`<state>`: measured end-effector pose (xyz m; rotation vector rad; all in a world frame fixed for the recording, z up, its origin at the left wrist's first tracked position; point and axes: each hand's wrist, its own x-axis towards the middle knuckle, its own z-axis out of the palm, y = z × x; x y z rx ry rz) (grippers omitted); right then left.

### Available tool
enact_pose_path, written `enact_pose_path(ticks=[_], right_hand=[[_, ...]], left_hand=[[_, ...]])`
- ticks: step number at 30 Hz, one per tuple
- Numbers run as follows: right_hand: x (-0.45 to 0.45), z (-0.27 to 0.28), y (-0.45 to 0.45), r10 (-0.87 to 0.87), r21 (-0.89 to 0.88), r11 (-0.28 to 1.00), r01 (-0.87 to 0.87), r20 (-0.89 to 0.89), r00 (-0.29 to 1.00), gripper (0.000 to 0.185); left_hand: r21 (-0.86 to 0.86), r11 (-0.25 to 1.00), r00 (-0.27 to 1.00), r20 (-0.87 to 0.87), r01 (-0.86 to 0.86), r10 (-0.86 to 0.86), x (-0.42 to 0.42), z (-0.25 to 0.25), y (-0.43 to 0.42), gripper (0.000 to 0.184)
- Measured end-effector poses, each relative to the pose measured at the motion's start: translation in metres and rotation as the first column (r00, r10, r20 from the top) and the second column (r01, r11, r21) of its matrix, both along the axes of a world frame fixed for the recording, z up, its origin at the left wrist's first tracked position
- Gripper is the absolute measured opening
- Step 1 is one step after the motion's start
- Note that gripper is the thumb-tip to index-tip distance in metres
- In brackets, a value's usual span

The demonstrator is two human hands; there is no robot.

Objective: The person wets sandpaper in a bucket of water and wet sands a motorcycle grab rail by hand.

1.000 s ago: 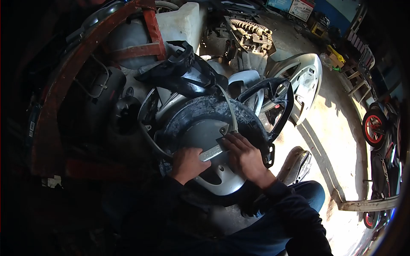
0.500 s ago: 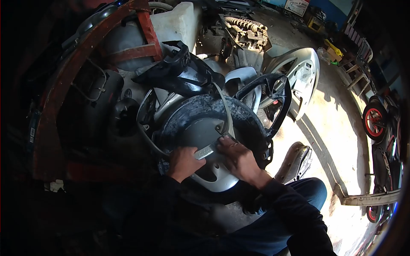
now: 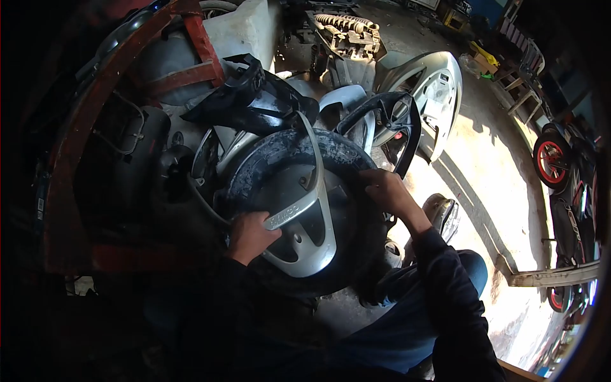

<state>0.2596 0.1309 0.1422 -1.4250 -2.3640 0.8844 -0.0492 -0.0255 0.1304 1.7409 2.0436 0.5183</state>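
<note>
A silver motorcycle grab rail (image 3: 321,239) with raised lettering lies tilted across a round black tub (image 3: 258,169). My left hand (image 3: 250,235) grips the rail's left arm, thumb on top near the lettering. My right hand (image 3: 388,191) is apart from the rail, at the tub's right rim. Its fingers are curled and point inward; shadow hides the fingertips and anything they may hold. Inside the tub, the grey bottom shows dimly behind the rail.
Behind the tub are a black plastic fairing (image 3: 261,102), a black looped frame (image 3: 410,137) and a large silver body panel (image 3: 439,95). A red metal frame (image 3: 83,134) stands left. A wooden beam (image 3: 554,277) and parked motorcycles (image 3: 554,162) are at right.
My right hand has left the grab rail and moved right to the tub's rim. My left hand still holds the rail, its lettering now more exposed. The view has shifted slightly.
</note>
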Motion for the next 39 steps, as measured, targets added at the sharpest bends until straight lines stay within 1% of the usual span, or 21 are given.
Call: enact_pose_path(ticks=[1, 2, 4, 5, 7, 9, 12, 14, 15, 17, 18, 20, 21, 23, 27, 29, 30, 32, 34, 36, 39], right_hand=[[0.006, 0.002, 0.001, 0.033, 0.058, 0.997, -0.042, 0.149, 0.988, 0.042], [0.008, 0.001, -0.004, 0.029, 0.055, 0.998, -0.038, 0.152, 0.988, 0.042], [0.013, -0.002, -0.021, 0.122, 0.075, 0.981, -0.177, 0.473, 0.872, 0.024], [0.019, -0.014, -0.028, 0.119, 0.073, 0.982, -0.174, 0.476, 0.871, 0.024], [0.033, -0.061, -0.036, 0.066, 0.326, 0.907, -0.266, 0.514, 0.855, 0.012], [0.041, -0.079, -0.035, 0.081, 0.345, 0.889, -0.301, 0.53, 0.844, 0.009], [0.037, -0.069, -0.03, 0.134, 0.334, 0.889, -0.314, 0.467, 0.874, 0.008], [0.017, -0.039, -0.028, 0.214, 0.207, 0.948, -0.24, 0.141, 0.967, 0.011], [0.005, -0.021, -0.03, 0.216, 0.209, 0.948, -0.242, 0.139, 0.966, 0.011], [-0.019, 0.009, -0.034, -0.021, -0.184, 0.983, -0.029, -0.264, 0.964, 0.027], [-0.026, 0.01, -0.034, -0.018, -0.18, 0.983, -0.032, -0.268, 0.963, 0.027], [-0.039, 0.01, -0.033, -0.293, -0.551, 0.831, -0.084, -0.56, 0.775, 0.035], [-0.045, 0.011, -0.034, -0.287, -0.548, 0.831, -0.092, -0.564, 0.774, 0.035], [-0.057, 0.01, -0.039, -0.405, -0.677, 0.706, -0.207, -0.626, 0.667, 0.043], [-0.078, 0.017, -0.05, -0.421, -0.786, 0.517, -0.338, -0.577, 0.7, 0.042], [-0.082, 0.015, -0.049, -0.361, -0.768, 0.506, -0.393, -0.602, 0.712, 0.042], [-0.083, 0.015, -0.047, -0.308, -0.75, 0.493, -0.441, -0.625, 0.718, 0.041], [-0.085, 0.016, -0.044, -0.22, -0.721, 0.539, -0.436, -0.62, 0.753, 0.04], [-0.089, 0.016, -0.043, -0.134, -0.689, 0.581, -0.433, -0.606, 0.784, 0.04], [-0.093, 0.016, -0.047, -0.157, -0.667, 0.683, -0.298, -0.532, 0.832, 0.043], [-0.097, 0.018, -0.05, -0.119, -0.57, 0.754, -0.326, -0.608, 0.785, 0.036]], left_hand=[[0.018, 1.0, 1.0, -0.003, -0.005, 0.005, -0.001, 0.0, 0.001, 0.019], [0.003, 1.0, 1.0, -0.011, -0.001, 0.001, -0.002, 0.0, 0.001, 0.023], [-0.004, 1.0, 1.0, -0.017, 0.002, -0.002, -0.002, 0.0, 0.001, 0.023], [-0.01, 1.0, 1.0, -0.027, -0.001, 0.001, -0.002, 0.0, 0.001, 0.024], [-0.003, 1.0, 0.999, -0.036, 0.013, -0.013, -0.001, -0.003, 0.0, 0.024], [0.001, 1.0, 0.998, -0.05, 0.022, -0.022, -0.002, -0.006, 0.0, 0.024], [0.075, 0.996, 0.998, -0.046, 0.056, -0.052, 0.0, -0.009, -0.002, 0.021], [0.054, 0.997, 0.997, -0.053, 0.056, -0.054, 0.003, -0.007, -0.001, 0.019], [0.055, 0.997, 0.997, -0.055, 0.054, -0.051, 0.004, -0.006, -0.001, 0.019], [-0.001, 0.995, 0.991, -0.085, 0.103, -0.102, 0.006, -0.001, -0.001, 0.027], [0.002, 0.995, 0.991, -0.09, 0.101, -0.1, 0.007, -0.001, -0.002, 0.027], [0.167, 0.973, 0.982, 0.073, 0.158, -0.173, 0.007, -0.002, -0.004, 0.055], [0.169, 0.974, 0.984, 0.068, 0.153, -0.166, 0.009, 0.005, -0.004, 0.055], [-0.002, 0.984, 0.967, 0.187, 0.179, -0.175, 0.018, 0.02, -0.002, 0.076], [0.042, 0.982, 0.976, 0.111, 0.182, -0.186, 0.021, 0.016, 0.001, 0.064], [0.024, 0.983, 0.971, 0.153, 0.18, -0.182, 0.018, 0.017, 0.003, 0.059], [0.026, 0.99, 0.951, 0.275, 0.141, -0.143, 0.015, 0.012, 0.006, 0.059], [0.026, 0.995, 0.914, 0.393, 0.099, -0.101, 0.009, 0.004, 0.007, 0.059], [-0.048, 0.998, 0.783, 0.622, 0.044, -0.004, 0.009, 0.012, 0.005, 0.059], [-0.078, 0.995, 0.778, 0.628, 0.056, 0.005, 0.008, 0.019, 0.006, 0.059], [-0.122, 0.989, 0.775, 0.632, 0.089, 0.008, 0.004, 0.016, 0.007, 0.061]])
